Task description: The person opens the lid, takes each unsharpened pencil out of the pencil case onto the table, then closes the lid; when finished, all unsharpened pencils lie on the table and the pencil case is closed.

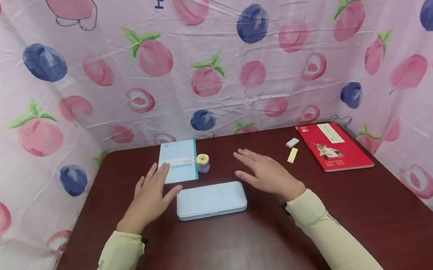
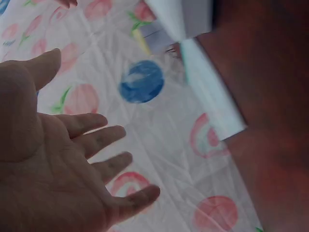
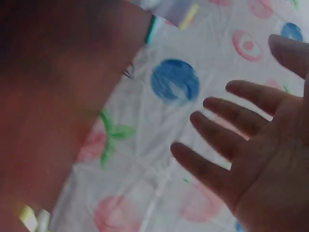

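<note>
A pale blue, flat oblong case [image 1: 211, 200] with rounded corners lies closed on the table between both hands. My left hand [image 1: 149, 200] is held with fingers spread at its left side, the thumb close to its upper left corner. On the other side my right hand [image 1: 265, 172] is also spread, a little beyond the case's right end. Both palms are bare in the wrist views, the left hand [image 2: 72, 154] and the right hand [image 3: 263, 145] holding nothing. Behind the case stands a small yellow-topped container [image 1: 203, 163] with a greyish body, beside a light blue booklet [image 1: 179, 159] marked "Gambit".
A white block [image 1: 292, 143] and a yellow block [image 1: 293, 155] lie right of the right hand. Farther right, a red book [image 1: 334, 146] lies near the edge of the dark brown table [image 1: 222, 254]. Fruit-printed cloth [image 1: 221, 103] hangs around the back and sides.
</note>
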Action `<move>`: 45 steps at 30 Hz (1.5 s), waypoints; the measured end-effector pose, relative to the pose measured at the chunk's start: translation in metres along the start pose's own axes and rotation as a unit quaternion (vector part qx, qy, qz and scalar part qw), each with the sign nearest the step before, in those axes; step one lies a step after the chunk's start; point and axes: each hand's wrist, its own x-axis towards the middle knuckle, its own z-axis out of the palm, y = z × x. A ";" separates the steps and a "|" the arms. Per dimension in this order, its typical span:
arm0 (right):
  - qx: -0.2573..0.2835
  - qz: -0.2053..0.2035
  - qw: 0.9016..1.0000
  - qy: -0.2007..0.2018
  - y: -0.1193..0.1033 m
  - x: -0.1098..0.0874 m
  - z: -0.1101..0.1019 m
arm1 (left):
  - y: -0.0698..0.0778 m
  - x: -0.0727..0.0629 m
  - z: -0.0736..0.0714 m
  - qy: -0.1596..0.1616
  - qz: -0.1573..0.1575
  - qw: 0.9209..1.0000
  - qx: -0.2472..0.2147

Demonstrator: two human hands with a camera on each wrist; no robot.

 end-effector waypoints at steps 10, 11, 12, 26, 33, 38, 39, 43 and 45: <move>0.021 -0.078 0.993 -0.082 0.011 -0.012 0.039 | -0.015 -0.005 0.018 -0.101 0.055 0.993 -0.041; 0.011 -0.088 0.992 -0.085 0.011 -0.012 0.042 | -0.017 -0.005 0.020 -0.114 0.058 0.991 -0.041; 0.003 -0.093 0.992 -0.090 0.011 -0.013 0.044 | -0.018 -0.005 0.022 -0.127 0.059 0.989 -0.041; -0.109 -0.159 0.978 -0.081 0.010 -0.016 0.058 | -0.020 0.002 0.042 -0.179 0.061 0.982 -0.013; -0.155 -0.197 0.967 -0.057 0.006 -0.014 0.057 | -0.022 0.007 0.049 -0.134 0.089 0.987 0.034; -0.231 -0.231 0.944 -0.043 0.010 -0.011 0.059 | -0.022 0.008 0.049 -0.112 0.117 0.985 0.060; -0.249 -0.240 0.938 -0.039 0.011 -0.011 0.059 | -0.022 0.008 0.049 -0.111 0.119 0.985 0.062; -0.298 -0.277 0.913 -0.017 0.012 -0.009 0.061 | -0.022 0.008 0.051 -0.103 0.122 0.984 0.073; -0.300 -0.292 0.908 -0.004 0.012 -0.008 0.060 | -0.022 0.008 0.051 -0.105 0.120 0.984 0.076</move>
